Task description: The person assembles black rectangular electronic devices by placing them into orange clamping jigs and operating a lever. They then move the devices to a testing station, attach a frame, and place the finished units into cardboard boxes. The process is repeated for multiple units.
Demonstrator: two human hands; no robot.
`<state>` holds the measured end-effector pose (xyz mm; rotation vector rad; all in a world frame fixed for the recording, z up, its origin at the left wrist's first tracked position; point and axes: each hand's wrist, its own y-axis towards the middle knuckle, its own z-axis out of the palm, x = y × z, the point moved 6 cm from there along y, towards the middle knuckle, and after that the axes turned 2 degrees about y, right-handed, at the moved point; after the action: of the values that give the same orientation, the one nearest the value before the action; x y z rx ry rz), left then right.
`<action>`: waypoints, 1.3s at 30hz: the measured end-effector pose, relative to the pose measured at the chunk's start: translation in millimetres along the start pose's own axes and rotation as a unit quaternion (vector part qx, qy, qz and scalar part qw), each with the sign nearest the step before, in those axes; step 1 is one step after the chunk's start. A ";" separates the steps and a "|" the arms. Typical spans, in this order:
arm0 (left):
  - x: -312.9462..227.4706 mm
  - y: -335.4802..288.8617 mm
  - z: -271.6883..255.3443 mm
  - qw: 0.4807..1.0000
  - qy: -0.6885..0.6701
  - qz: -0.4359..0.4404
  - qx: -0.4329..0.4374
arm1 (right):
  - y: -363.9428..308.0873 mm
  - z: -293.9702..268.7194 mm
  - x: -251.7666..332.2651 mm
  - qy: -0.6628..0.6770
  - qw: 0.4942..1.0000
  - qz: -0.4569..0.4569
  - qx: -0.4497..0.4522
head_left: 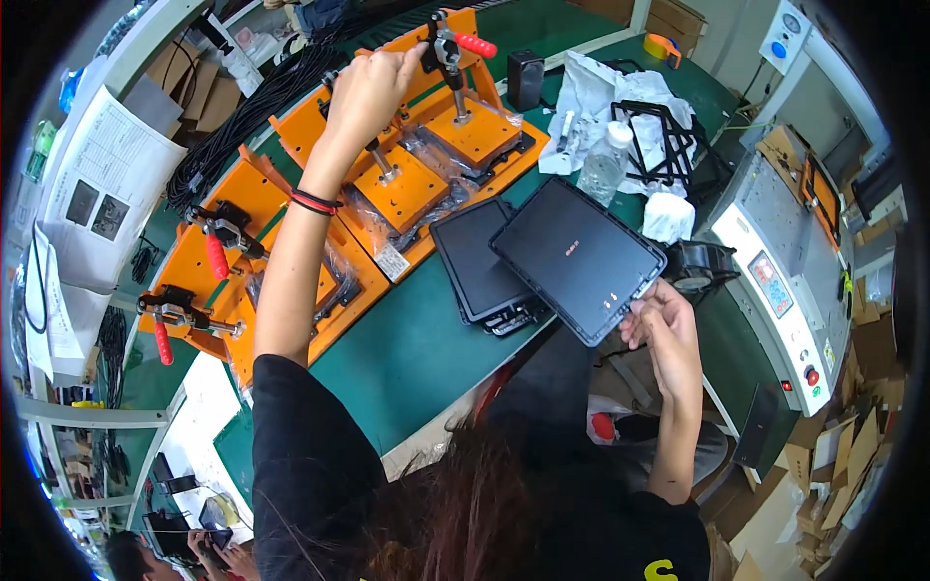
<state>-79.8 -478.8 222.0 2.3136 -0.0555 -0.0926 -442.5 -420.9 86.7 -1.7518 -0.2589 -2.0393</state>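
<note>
My left hand (373,92) is closed at the middle toggle clamp (383,165) of an orange fixture (320,131); its handle is hidden in my fist. Under that clamp an orange pressing plate (399,194) lies over a part wrapped in clear film. To its right, another toggle clamp (448,53) with a red handle presses a second orange plate (470,131). My right hand (664,324) pinches the lower right corner of a flat black rectangular cover (576,257), tilted above the bench. Behind it, more black covers (470,257) lie stacked on the green bench.
A second orange fixture (208,281) with red-handled clamps stands at left. Right of the covers are a clear bottle (605,165), black frames (659,140) on white wrapping, and a machine with a control panel (772,284). Black cables (228,140) lie behind the fixtures.
</note>
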 end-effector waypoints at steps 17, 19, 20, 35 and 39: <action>-101.4 -281.4 78.9 0.724 -0.464 -0.509 -0.031 | 24.9 46.8 -19.9 -0.184 0.947 -0.243 -0.105; -102.4 -283.9 86.0 0.706 -0.493 -0.506 -0.043 | 31.5 51.2 -30.8 -0.121 0.969 -0.198 -0.089; -102.3 -283.4 87.6 0.713 -0.493 -0.497 -0.043 | 35.7 53.2 -38.2 -0.060 0.982 -0.160 -0.075; -126.9 -267.0 80.3 0.709 -0.491 -0.506 -0.015 | 21.8 74.3 -97.3 -0.090 0.996 0.021 -0.010; -111.7 -272.8 80.0 0.609 -0.563 -0.559 -0.021 | 39.7 33.7 -54.3 -0.270 0.959 -0.045 -0.071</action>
<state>-194.9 -344.9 -27.2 1.4864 0.7514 -2.0953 -389.4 -431.1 34.4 -2.4068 -0.3677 -1.6254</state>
